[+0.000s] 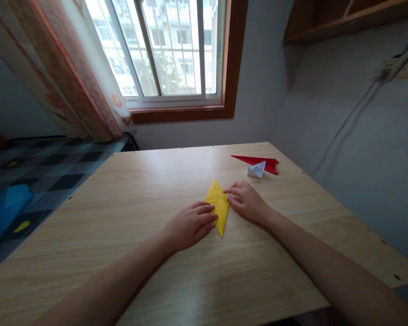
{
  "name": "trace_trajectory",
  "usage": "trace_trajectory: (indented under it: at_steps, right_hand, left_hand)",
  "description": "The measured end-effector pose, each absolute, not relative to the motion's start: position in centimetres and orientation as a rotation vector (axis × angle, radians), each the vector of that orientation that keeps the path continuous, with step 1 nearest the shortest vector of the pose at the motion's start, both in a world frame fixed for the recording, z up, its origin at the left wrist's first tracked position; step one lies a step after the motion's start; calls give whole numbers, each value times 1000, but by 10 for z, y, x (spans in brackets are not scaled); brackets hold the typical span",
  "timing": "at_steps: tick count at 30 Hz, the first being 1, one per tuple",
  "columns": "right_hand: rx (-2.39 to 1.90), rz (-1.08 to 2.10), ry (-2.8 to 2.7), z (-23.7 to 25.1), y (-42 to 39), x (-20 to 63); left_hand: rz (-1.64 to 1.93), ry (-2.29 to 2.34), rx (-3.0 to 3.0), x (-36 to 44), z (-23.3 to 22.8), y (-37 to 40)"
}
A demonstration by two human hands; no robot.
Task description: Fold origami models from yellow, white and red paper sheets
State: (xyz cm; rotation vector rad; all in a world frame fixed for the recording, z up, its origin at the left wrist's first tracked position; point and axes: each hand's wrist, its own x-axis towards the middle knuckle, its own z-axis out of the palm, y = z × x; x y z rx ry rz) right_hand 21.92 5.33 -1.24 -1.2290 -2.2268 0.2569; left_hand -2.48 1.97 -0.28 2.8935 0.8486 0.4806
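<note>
A yellow paper [218, 204], folded to a pointed kite shape, lies flat on the pale wood-grain bench [122, 217]. The left hand [190, 224] and right hand [246, 201] press its edges, fingers flat, no grip closed. Far right lie a red paper [258, 160] and a small white fold [256, 170].

A red folded paper [258, 161] lies flat near the far right corner of the wooden surface [122, 226], with a small white folded paper [256, 170] just in front of it, touching or overlapping its edge. Behind the surface, a barred window [170, 50] sits in a brown frame, a patterned curtain [71, 72] hanging at its left. A checkered bed [54, 167] at left carries a blue cloth [5, 208]. A cable [347, 122] runs down the right wall.
</note>
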Motion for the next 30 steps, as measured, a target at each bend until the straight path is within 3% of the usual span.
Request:
trace_trajectory:
  at_steps: [30]
  right_hand:
    - [-1284, 312, -2294, -21, 58, 222]
  left_hand:
    - [180, 813, 2928, -25, 4, 9]
